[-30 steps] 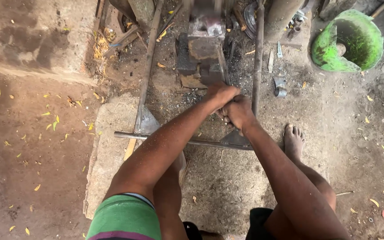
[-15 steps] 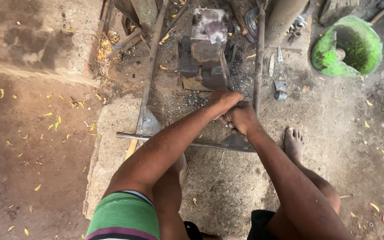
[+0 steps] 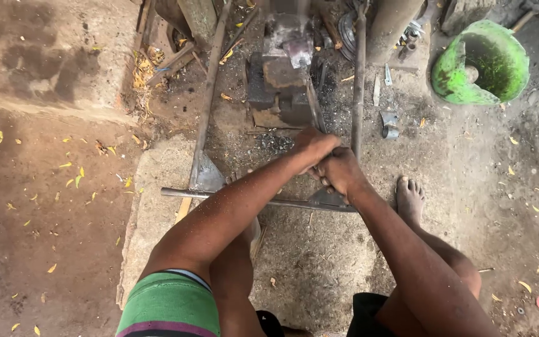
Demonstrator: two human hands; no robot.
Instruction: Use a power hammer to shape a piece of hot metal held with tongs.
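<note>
My left hand [image 3: 312,145] and my right hand [image 3: 339,172] are clasped close together around a thin dark handle [image 3: 313,107]. The handle runs away from me toward a rusty metal block [image 3: 280,80] set in the ground, with a shiny lump of metal [image 3: 297,51] on top of it. The left hand sits nearer the block and the right hand just behind it. Both forearms stretch forward from my knees. My bare right foot [image 3: 410,198] rests on the ground beside the right hand.
A frame of long metal rods surrounds the block: one on the left [image 3: 208,93], one on the right [image 3: 358,81], and a crossbar [image 3: 219,196] under my arms. A broken green vessel [image 3: 488,62] lies at the far right. A stone slab [image 3: 154,212] lies at the left.
Both hands have drawn a little back toward my body along the handle, still clasped together. The view has shifted slightly.
</note>
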